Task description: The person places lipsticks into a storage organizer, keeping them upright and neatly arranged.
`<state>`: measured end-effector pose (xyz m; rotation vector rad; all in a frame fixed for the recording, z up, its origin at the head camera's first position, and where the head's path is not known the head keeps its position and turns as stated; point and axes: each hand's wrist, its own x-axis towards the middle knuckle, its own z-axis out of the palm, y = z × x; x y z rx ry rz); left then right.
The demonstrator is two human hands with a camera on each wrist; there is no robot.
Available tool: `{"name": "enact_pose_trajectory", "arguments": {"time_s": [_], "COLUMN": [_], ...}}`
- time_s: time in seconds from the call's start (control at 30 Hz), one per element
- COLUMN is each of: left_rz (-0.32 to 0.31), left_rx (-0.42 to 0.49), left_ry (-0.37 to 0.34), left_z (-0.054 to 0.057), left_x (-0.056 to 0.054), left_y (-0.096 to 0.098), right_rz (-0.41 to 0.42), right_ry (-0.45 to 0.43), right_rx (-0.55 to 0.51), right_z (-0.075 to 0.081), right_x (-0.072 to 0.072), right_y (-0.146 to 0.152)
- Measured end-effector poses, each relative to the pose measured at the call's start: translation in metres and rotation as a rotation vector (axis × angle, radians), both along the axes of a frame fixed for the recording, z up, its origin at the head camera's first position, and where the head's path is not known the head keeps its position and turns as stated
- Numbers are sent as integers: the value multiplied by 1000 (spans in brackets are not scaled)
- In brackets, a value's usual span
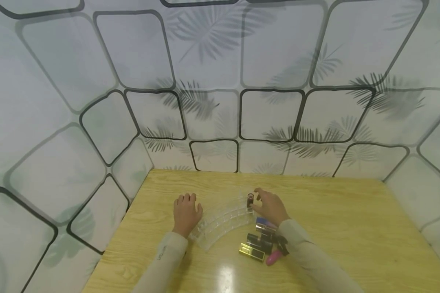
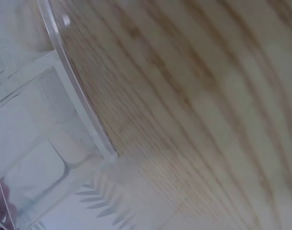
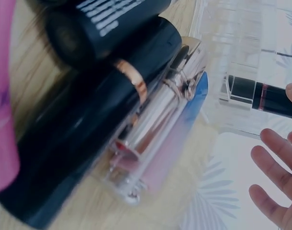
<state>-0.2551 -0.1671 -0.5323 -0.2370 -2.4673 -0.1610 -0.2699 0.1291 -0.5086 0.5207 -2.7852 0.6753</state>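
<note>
Wood-grain table (image 1: 352, 228). Clear tiered organizer (image 1: 223, 221) on it, curved. Left hand (image 1: 186, 213) at its left end, thumb apart from fingers. Right hand (image 1: 273, 207): fingers spread, thumb at black lipstick tube (image 3: 275, 99), which stands in a right-end slot. Gold-and-black tube (image 1: 251, 252), pink tube (image 1: 274, 257) lie in front.

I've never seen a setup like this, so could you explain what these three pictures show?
No machine: the left grip and right grip are a person's bare hands. The wide picture comes from a head camera, the close-ups from each wrist. On the wooden table stands a clear tiered holder; a pink tube, a black and gold tube and others lie nearby. The left grip is at the holder's left end; the right touches a dark tube set in it, no firm hold shows.
</note>
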Motion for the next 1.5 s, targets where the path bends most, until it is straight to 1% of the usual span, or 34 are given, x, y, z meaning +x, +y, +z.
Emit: {"name": "enact_pose_trajectory", "arguments": {"time_s": [0.07,0.2,0.3,0.4,0.57,0.67,0.83,0.97,1.07,1.17,1.23,1.4,1.5], "left_rz": [23,57,55,40,18,6,-1,-7,-10,-17,-21,-10,-7], "left_rx": [-15,-39,-30,-8,3,13,26,44,57,66,68,63,59], "left_ry": [-5,-10,-30,-58,-47,-25,-3,-19,-37,-37,-34,-39,-49], "left_z": [0,-2,-3,-2,0,2,3,3,2,2,2,0,-1], "left_x": [1,0,-1,0,1,2,3,2,2,2,2,1,0], "left_y": [0,0,-1,0,2,2,2,2,2,3,3,2,1], "right_rz": [-4,-16,-27,-24,-27,-18,6,23,55,88,120,265,320], "right_ry": [35,59,65,93,105,90,41,-10,-43,-65,-54,14,19], "right_rx": [13,31,36,40,40,56,98,137,176,199,198,204,210], "right_z": [-1,3,10,17,24,24,16,7,2,-2,-6,-15,-18], "right_x": [1,6,13,21,40,53,72,83,90,96,100,104,104], "right_y": [3,8,12,17,27,34,47,56,60,62,61,57,56]}}
